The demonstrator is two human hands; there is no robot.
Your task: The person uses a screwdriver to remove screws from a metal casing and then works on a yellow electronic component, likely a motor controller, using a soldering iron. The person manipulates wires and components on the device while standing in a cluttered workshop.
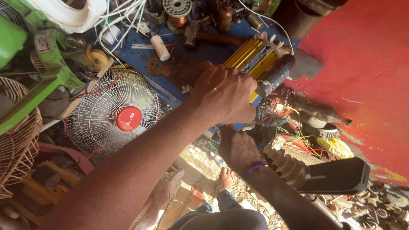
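Head view looks down past your arms onto a crowded blue bench (200, 53), and much of it is hard to read. At the far left a green machine body (40, 68) runs off the frame's edge, with a wire fan guard (17, 136) below it cut off by the left border. Next comes a white fan grille (115, 111) with a red round hub, lying among loose wires; your left forearm crosses its lower right edge. Above it a white tub (72, 12) is cropped by the top edge, so what it holds cannot be seen. Your left hand (223, 96) is curled shut around the near end of a yellow ribbed motor (251, 59) that lies slanted on the bench; your knuckles hide the part you hold. Behind it rests a hammer (213, 37), its handle partly hidden by the motor. Your right hand (238, 147) sits lower, back toward the camera, fingers tucked out of sight beneath the left hand, so I cannot tell whether it grips anything. Just right of it lie a tangle of red and green wires (294, 127) and a dark case (336, 175) with a ribbed grey spring sticking out. The red wall (366, 68) fills the right.
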